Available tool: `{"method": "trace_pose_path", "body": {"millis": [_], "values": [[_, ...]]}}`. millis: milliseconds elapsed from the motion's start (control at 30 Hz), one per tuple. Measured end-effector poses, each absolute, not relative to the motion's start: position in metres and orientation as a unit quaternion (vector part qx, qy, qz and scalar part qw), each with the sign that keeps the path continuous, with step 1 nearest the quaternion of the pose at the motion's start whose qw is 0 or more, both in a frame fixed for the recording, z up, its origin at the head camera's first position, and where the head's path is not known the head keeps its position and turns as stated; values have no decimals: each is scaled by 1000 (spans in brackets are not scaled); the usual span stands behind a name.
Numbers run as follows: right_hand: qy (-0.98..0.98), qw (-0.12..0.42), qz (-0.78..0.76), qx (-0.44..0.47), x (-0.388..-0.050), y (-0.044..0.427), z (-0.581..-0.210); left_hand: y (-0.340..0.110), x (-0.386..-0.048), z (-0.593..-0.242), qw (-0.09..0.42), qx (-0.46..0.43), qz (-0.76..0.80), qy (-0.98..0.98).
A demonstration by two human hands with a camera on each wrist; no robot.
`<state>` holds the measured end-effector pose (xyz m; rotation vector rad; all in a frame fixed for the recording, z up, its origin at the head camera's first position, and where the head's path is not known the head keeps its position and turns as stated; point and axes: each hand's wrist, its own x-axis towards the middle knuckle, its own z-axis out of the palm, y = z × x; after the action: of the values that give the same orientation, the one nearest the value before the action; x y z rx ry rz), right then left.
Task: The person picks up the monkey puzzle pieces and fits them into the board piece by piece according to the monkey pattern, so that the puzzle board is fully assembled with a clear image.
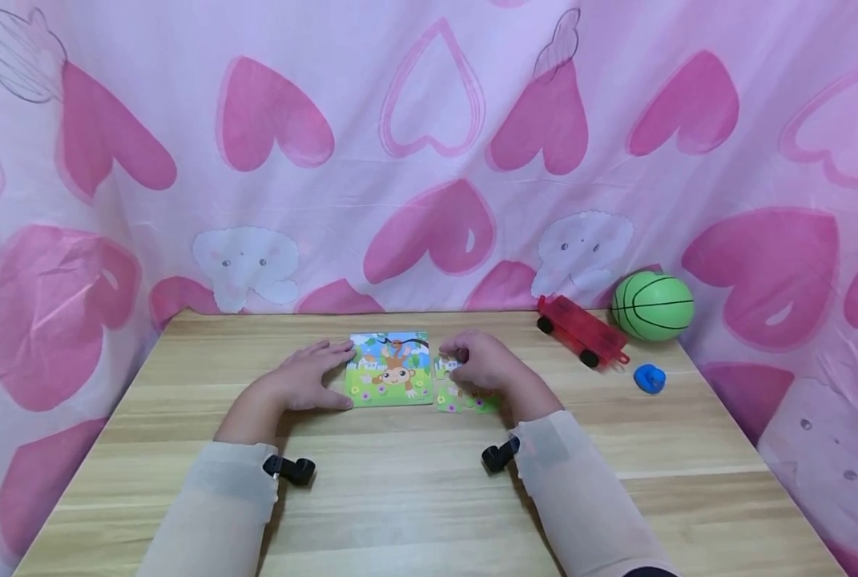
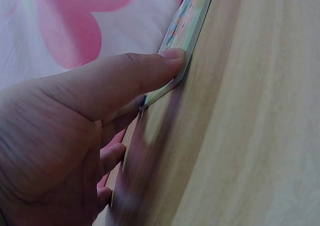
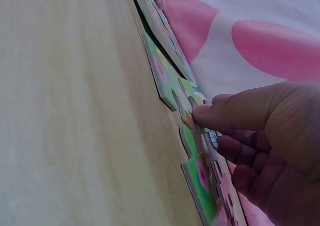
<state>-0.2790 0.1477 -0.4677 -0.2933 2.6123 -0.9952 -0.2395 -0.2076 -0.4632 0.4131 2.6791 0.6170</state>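
On the wood-grained table (image 1: 400,505), a flat, square picture board (image 1: 388,389) is laid; a monkey, a fence and flowers are printed on it, and a thick, pale edge is shown. By the left hand (image 1: 302,381), the left side of the board is touched, with thumb and forefinger spread wide at its two corners. Just to the right of the board, loose puzzle pieces (image 1: 465,401) with wavy, knobbed edges are placed. There, a puzzle piece (image 3: 188,117) is pinched narrowly by the right hand (image 1: 485,362), and some of the others are covered by this hand. Farther right of the board, a red toy car (image 1: 580,330) with black wheels, a round green ball (image 1: 654,306) with black lines and a small blue toy (image 1: 650,378) are found. Behind the board, a creased pink cloth (image 1: 429,104), printed with hearts, is hung.
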Motion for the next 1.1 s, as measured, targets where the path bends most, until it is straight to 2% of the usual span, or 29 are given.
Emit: {"method": "trace_pose_path", "body": {"millis": [300, 700, 1100], "values": [[928, 132, -320, -138, -277, 147, -467, -208, -240, -467, 182, 140, 218, 948], [909, 122, -379, -124, -270, 141, -457, -208, -240, -467, 177, 139, 217, 950], [892, 112, -377, -224, -254, 95, -439, -210, -242, -470, 173, 149, 212, 950]]}}
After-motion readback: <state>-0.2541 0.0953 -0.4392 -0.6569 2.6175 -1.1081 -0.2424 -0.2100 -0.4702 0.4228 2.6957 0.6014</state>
